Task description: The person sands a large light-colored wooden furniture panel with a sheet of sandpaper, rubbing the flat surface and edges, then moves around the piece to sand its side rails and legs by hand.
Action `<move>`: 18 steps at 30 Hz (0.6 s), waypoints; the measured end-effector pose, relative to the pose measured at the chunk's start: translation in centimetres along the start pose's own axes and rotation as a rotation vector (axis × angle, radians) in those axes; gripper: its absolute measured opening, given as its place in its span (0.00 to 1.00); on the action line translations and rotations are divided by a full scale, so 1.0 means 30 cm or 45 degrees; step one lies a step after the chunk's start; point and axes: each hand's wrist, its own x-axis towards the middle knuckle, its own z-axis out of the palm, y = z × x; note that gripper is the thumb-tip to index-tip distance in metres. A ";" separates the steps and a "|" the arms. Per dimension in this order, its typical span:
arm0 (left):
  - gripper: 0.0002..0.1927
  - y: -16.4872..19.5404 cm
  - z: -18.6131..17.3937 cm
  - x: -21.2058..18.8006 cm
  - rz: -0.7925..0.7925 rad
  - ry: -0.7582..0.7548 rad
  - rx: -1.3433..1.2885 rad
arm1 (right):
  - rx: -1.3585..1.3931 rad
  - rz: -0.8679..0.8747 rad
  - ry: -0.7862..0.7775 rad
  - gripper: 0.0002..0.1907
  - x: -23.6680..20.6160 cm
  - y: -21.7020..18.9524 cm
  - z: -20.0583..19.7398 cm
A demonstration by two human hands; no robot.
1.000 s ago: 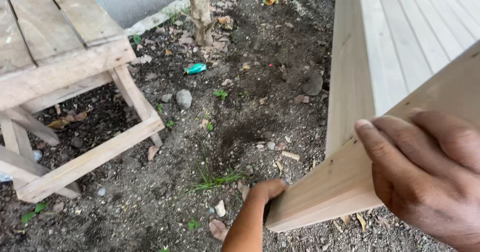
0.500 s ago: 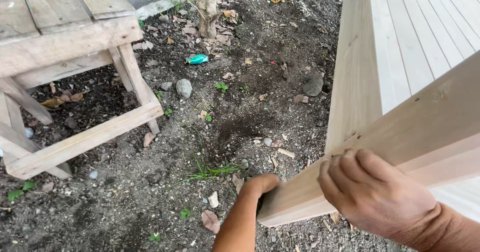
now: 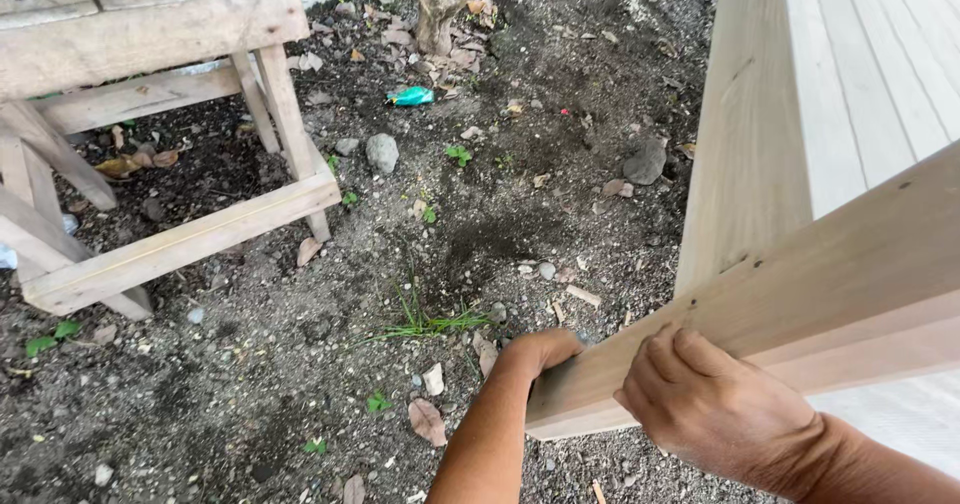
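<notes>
A long pale wooden plank (image 3: 800, 294) runs from the lower middle up to the right edge, held on edge above the dirt. My left hand (image 3: 540, 352) wraps around its near end from behind. My right hand (image 3: 722, 404) grips the plank's lower edge a little further along, fingers curled over its face. The plank lies against the corner of a pale slatted wooden structure (image 3: 760, 144) at the right.
A rough wooden bench or trestle (image 3: 170, 54) stands at the upper left on bare soil. A grey stone (image 3: 381, 152), a green wrapper (image 3: 410, 96), a thin tree trunk (image 3: 436, 4), a grass tuft (image 3: 425, 319) and dry leaves lie scattered on the ground.
My right hand slid left and down along the plank, closer to my left hand. The view shifted slightly, with the trestle moving toward the upper left.
</notes>
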 end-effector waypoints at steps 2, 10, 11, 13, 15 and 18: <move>0.20 0.062 -0.009 0.022 0.276 -0.087 -0.291 | 0.020 -0.009 0.041 0.08 0.006 0.008 -0.014; 0.19 0.045 -0.001 0.041 0.186 -0.003 0.141 | 0.051 0.023 0.035 0.08 -0.023 -0.005 0.002; 0.19 0.030 0.006 0.039 0.178 -0.027 0.103 | 0.038 0.048 0.063 0.09 -0.027 -0.005 0.008; 0.19 0.023 0.016 0.038 0.141 -0.099 0.018 | 0.051 0.060 0.061 0.10 -0.038 -0.008 0.011; 0.18 0.050 0.020 0.042 0.100 -0.166 -0.072 | 0.075 0.030 0.021 0.09 -0.043 -0.005 0.011; 0.18 0.118 0.005 0.052 0.266 -0.344 -0.352 | 0.033 0.040 0.078 0.10 -0.038 -0.004 0.006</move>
